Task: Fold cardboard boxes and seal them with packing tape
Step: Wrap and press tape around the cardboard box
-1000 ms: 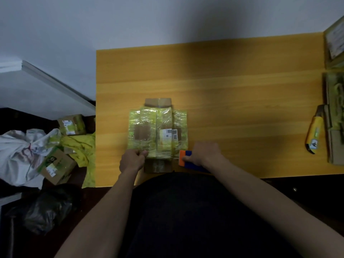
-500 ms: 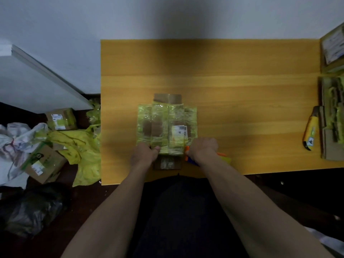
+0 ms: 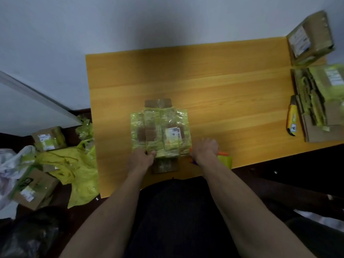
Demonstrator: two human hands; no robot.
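A flattened cardboard box [image 3: 160,133], covered in yellow-green tape and bearing a white label, lies on the wooden table [image 3: 223,101] in front of me. My left hand [image 3: 140,158] pinches its near left edge between thumb and fingers. At the box's near right corner, my right hand [image 3: 203,148] curls around a tape dispenser [image 3: 223,158] with orange, blue and yellow parts. Most of the dispenser is hidden under that hand.
A yellow utility knife [image 3: 291,120] lies at the table's right edge beside a stack of flattened boxes [image 3: 322,108]. Another box [image 3: 309,37] sits at the far right corner. On the floor to the left are boxes [image 3: 49,138], yellow tape scraps [image 3: 78,170] and bags.
My right hand has shifted right along the box's near edge, showing more of the dispenser's yellow part. My view has turned slightly, bringing more of the right-hand stack into sight.
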